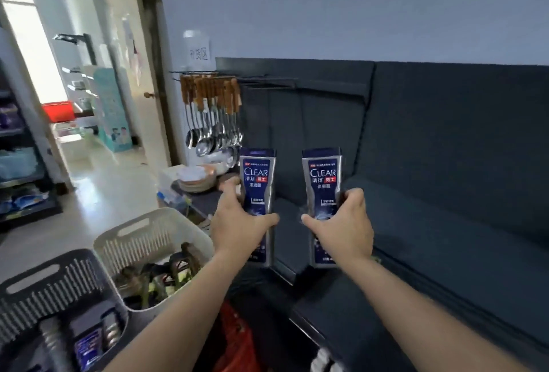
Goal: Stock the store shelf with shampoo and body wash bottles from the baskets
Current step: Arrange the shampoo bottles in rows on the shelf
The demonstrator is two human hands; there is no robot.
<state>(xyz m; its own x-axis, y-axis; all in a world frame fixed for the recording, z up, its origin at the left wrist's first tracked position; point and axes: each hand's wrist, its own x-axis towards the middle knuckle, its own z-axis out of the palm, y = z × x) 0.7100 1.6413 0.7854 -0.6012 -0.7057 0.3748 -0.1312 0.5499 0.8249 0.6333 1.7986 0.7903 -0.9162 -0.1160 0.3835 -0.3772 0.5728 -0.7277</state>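
My left hand (pixel 237 223) grips a dark blue and silver CLEAR shampoo bottle (pixel 257 175), held upright with its label facing me. My right hand (pixel 344 223) grips a second, matching CLEAR bottle (pixel 322 175), also upright. Both bottles are in front of the dark blue store shelf (pixel 430 208), side by side with a gap between them. The bottoms of both bottles sit near the shelf's front edge; whether they touch it I cannot tell. A grey basket (pixel 44 291) at the lower left holds more blue bottles. Beside it, a cream basket (pixel 154 238) holds dark and green bottles.
Ladles with wooden handles (pixel 214 110) hang from hooks left of the shelf, above stacked plates (pixel 196 178). A red object (pixel 237 342) lies on the floor below my arms. An open doorway and another stocked rack (pixel 17 148) lie at the left.
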